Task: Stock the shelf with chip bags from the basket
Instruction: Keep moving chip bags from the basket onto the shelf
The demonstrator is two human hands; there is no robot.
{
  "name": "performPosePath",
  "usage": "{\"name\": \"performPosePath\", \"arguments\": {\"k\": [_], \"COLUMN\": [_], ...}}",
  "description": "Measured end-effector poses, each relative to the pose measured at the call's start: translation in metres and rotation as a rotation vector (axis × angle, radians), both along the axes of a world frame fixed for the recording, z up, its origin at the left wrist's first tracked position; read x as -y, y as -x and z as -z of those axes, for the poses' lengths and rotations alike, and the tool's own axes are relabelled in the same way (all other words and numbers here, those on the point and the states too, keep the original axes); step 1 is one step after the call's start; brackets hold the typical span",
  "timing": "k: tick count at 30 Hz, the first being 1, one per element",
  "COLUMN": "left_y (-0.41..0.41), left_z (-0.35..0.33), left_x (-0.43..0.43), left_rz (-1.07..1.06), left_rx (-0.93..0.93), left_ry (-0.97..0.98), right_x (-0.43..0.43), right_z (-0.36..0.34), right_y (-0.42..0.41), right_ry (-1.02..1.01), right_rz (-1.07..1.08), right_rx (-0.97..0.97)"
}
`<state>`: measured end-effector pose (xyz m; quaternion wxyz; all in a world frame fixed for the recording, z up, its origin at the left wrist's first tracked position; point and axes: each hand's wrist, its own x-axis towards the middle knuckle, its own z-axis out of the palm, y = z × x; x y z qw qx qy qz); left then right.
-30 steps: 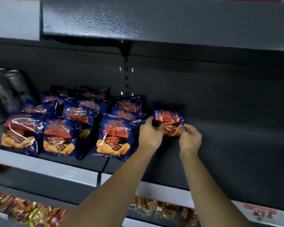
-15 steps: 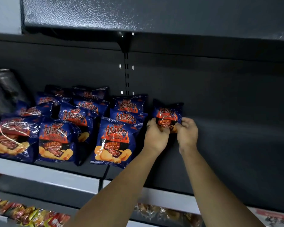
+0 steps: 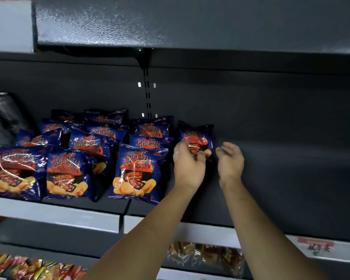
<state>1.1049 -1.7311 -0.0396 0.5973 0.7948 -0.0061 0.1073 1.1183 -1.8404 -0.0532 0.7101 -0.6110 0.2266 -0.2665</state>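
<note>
Dark grey metal shelving fills the view, with a slotted upright strip [image 3: 148, 93] running down its back panel and an upper shelf [image 3: 190, 23] overhanging at the top. On the middle shelf [image 3: 271, 178], whose front edge carries a white price rail [image 3: 55, 214], blue barbecue-flavour chip bags stand in rows on the left half. 3 front-row bags [image 3: 137, 174] face outward, and more bags stand behind them, partly overlapping. At the right end of this group, 1 chip bag [image 3: 197, 136] stands upright, set well back on the shelf, just beside the back-row bags [image 3: 152, 128]. The left hand [image 3: 188, 164] is in front of this bag's lower left corner, its fingers curled and its thumb against the lower front, pinching the bag there. The right hand [image 3: 229, 158] hovers just to the right of the bag, apart from it, with its palm turned inward and its fingers loosely curled around nothing. Both forearms reach up from the bottom of the view. At the far left of the shelf stand dark cans [image 3: 2, 110], blurred. On the shelf below lie clear packets of brown snacks [image 3: 204, 255] and, at the lower left, red and yellow packets [image 3: 28, 267]. A red label [image 3: 315, 244] sits on the price rail at the right.
</note>
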Motion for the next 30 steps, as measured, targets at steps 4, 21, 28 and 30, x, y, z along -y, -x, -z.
{"name": "performPosePath", "arguments": {"k": [4,21,28,30], "left_y": [0.016,0.196,0.313,0.340], "left_z": [-0.016,-0.031,0.020,0.045], "left_x": [0.016,0.260,0.346,0.361], "left_rz": [-0.004,0.651,0.937,1.020], "left_rx": [0.061,0.066,0.024,-0.024], "left_ry": [0.090,0.075,-0.006,-0.034], "right_x": [0.022,0.234,0.301,0.310], "right_z": [-0.010,-0.055,0.006,0.036], "right_y": [0.020,0.262,0.402,0.437], "right_ry": [0.002,-0.100,-0.131,-0.163], "right_rz": [0.050,0.451,0.802,0.872], "right_rx": [0.025,0.247,0.175,0.137]}}
